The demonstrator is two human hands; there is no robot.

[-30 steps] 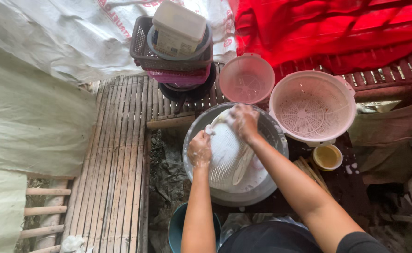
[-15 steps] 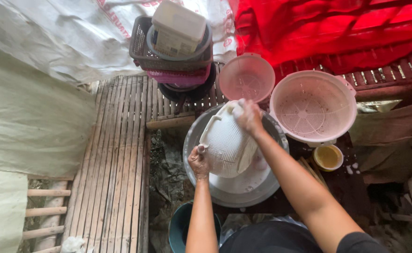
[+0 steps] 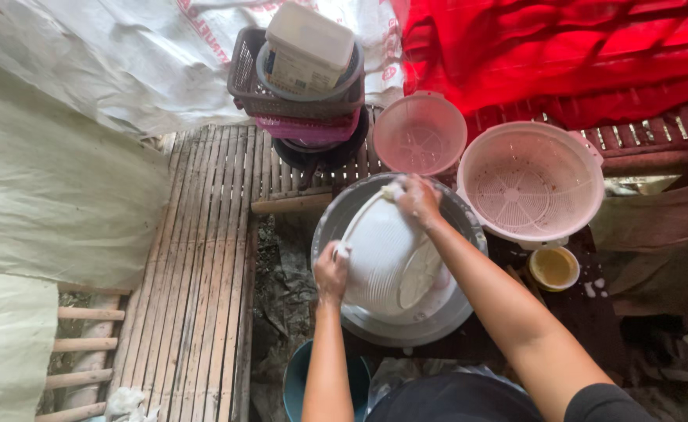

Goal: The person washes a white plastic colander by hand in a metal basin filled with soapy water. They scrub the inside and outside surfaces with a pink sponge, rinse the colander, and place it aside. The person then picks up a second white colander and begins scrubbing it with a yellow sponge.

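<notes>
Both hands [image 3: 331, 270] [image 3: 418, 199] clamp a white ribbed colander [image 3: 387, 262] (tilted, underside up) over the basin [image 3: 336, 223].

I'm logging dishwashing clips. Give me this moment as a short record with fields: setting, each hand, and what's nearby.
setting: slatted bamboo floor, seen from above
left hand: left hand grips the near rim of a white plastic strainer basket
right hand: right hand holds the basket's far rim
basket position: tilted on edge inside a metal basin
beside basin: two pink colanders, small and large
behind: stacked baskets and tubs
small item: yellow cup
</notes>
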